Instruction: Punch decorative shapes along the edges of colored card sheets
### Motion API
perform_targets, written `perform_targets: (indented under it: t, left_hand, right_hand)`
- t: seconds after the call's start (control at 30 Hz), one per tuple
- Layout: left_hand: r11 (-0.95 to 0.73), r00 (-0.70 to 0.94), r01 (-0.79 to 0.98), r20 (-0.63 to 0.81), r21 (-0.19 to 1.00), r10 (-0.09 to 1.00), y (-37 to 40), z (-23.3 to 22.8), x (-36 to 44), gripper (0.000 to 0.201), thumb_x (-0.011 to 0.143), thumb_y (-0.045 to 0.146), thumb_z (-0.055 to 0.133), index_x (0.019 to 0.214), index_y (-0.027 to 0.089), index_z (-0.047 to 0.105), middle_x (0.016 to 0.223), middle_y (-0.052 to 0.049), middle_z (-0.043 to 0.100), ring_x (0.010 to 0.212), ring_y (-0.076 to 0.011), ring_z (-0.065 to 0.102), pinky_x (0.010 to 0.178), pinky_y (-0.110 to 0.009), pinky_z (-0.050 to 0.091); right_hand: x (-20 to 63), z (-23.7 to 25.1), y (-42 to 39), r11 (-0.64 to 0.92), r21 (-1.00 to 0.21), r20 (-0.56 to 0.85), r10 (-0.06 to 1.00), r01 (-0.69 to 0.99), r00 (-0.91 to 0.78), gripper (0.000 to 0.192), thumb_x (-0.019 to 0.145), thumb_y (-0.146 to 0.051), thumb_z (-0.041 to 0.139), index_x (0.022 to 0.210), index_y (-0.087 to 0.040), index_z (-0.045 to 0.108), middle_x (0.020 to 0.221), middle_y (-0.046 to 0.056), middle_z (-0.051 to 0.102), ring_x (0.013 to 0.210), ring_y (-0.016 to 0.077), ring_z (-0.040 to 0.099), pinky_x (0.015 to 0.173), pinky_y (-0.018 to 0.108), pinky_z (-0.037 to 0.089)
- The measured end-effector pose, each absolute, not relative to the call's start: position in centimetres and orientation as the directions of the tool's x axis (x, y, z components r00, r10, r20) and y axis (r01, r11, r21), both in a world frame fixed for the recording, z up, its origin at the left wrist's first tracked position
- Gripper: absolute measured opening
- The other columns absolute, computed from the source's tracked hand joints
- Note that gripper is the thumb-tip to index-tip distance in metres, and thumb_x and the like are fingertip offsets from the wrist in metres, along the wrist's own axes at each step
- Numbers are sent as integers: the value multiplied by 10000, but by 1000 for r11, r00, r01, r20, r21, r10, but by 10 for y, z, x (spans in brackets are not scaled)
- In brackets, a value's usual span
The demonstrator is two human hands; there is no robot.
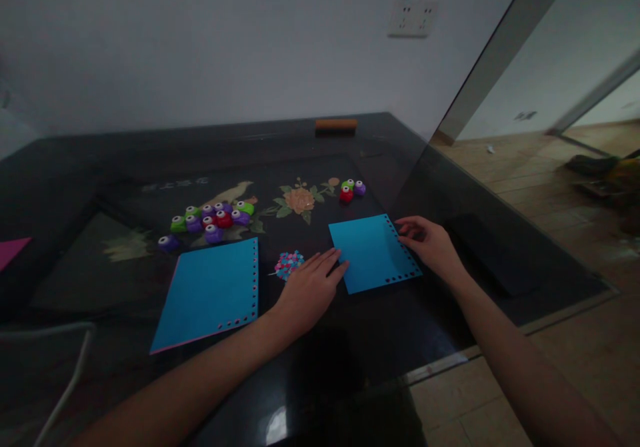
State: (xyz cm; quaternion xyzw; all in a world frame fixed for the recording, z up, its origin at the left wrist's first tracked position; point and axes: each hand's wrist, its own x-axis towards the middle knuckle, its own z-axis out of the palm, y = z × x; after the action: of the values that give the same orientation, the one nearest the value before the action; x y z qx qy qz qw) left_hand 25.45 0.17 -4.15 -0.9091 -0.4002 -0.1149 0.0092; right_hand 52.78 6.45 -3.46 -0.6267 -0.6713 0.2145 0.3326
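A blue sheet of paper [367, 250] with small holes punched along its right and bottom edges lies on the dark table. My left hand [310, 287] rests flat, fingers stretched out, its fingertips on the sheet's left edge. At the right edge is my right hand [431, 246], its fingers bent and the thumb apart from them, fingertips touching the holed border. Just left of my left hand sits a small pile of pink, blue and white paper bits [289, 264], partly hidden by it. A larger blue sheet [213, 290] with similar holes and pink showing beneath lies farther left.
Several purple, green and red craft punches [214, 234] cluster behind the larger sheet. A smaller group of punches [347, 194] stands behind the other sheet. An orange-brown bar [336, 125] lies near the wall, a pink sheet [13, 250] at far left, a dark flat object [487, 254] at right.
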Motion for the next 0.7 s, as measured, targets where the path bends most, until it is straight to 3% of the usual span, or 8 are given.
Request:
perform_targets:
  t: [0.5,0.7]
  left_hand:
    - [-706,670,702,250,94,699,3,-22,253,408,864,101,478,1265,173,503,1359,-123,492,1270,-259,431,1022,-414,402]
    - [-671,568,706,385,226,727,14,16,199,324,911,162,429,1218,195,525,1268,-71,556,1165,-187,506,965,-365,445]
  right_hand:
    - [530,-35,66,123,-651,183,983,749,-3,279,694,-304,601,940,-186,659,788,53,642,690,206,586,628,356,458]
    - [533,-32,67,94,-662,202,978,744,56,294,710,-409,598,905,-204,676,791,59,657,690,224,599,625,366,449]
